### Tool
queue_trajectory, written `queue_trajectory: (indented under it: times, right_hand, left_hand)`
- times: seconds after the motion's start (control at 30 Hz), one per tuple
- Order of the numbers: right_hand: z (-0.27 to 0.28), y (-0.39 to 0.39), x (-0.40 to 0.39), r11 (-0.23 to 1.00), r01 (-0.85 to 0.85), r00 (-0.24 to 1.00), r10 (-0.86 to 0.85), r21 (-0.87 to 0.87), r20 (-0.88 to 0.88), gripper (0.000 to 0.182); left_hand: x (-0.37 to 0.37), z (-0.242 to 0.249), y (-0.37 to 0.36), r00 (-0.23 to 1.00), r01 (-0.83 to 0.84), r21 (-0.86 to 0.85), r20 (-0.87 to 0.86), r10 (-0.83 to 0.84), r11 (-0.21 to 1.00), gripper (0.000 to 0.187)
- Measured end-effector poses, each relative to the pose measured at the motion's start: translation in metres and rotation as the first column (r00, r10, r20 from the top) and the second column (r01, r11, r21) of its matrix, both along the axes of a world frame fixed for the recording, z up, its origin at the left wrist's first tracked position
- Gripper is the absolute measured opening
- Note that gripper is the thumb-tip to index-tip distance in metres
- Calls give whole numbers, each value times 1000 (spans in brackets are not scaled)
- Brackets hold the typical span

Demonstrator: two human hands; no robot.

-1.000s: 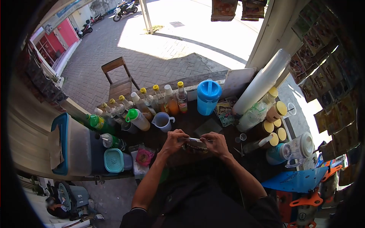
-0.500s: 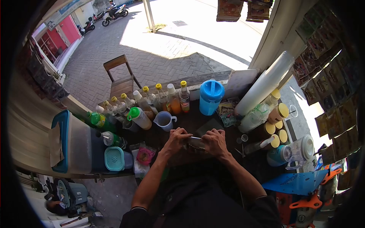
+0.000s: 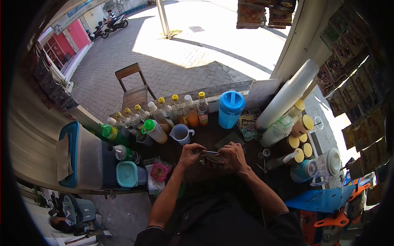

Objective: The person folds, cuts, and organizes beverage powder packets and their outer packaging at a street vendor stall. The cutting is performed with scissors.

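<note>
L fingers (image 3: pixel 198 146) + R fingers (image 3: pixel 230 149): gripping thin pale obj (image 3: pixel 211 152) | w/ jug (image 3: pixel 180 134) nr

Street-side drinks stall: dark counter with yellow-capped glass syrup bottles (image 3: pixel 202 110), tall stack of clear plastic cups (image 3: pixel 289 92), hanging printed sachets (image 3: pixel 351 94), paved lane outside.

Head view, forward and downward, above hands (image 3: pixel 232 156)
</note>
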State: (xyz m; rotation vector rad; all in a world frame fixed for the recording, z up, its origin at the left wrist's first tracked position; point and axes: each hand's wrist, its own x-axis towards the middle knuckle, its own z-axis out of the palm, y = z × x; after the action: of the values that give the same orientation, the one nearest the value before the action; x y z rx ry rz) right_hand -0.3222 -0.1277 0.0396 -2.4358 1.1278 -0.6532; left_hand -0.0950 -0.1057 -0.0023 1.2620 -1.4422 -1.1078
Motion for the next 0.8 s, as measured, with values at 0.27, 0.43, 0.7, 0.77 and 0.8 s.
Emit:
queue_trajectory:
  times: [0.27,0.43,0.7,0.77,0.8]
  right_hand:
    - [3,0,-49,990,56,998,-57,126,6,15]
    - [2,-5,-50,982,-12,997,-2,187,77,15]
    - [10,-42,-28,942,-256,962,225,219,158,14]
    - [20,-53,-17,918,-306,951,280,253,131,14]
    - [24,-63,-12,915,-331,942,307,230,133,14]
  left_hand:
    - [7,19,0,964,104,-136,256,-66,985,11]
    - [12,25,-2,843,226,-308,537,-27,924,11]
    - [24,41,39,931,-1,-95,364,35,996,11]
    - [21,51,53,943,-93,-52,314,105,994,12]
    - [20,54,57,928,-101,-4,361,95,995,12]
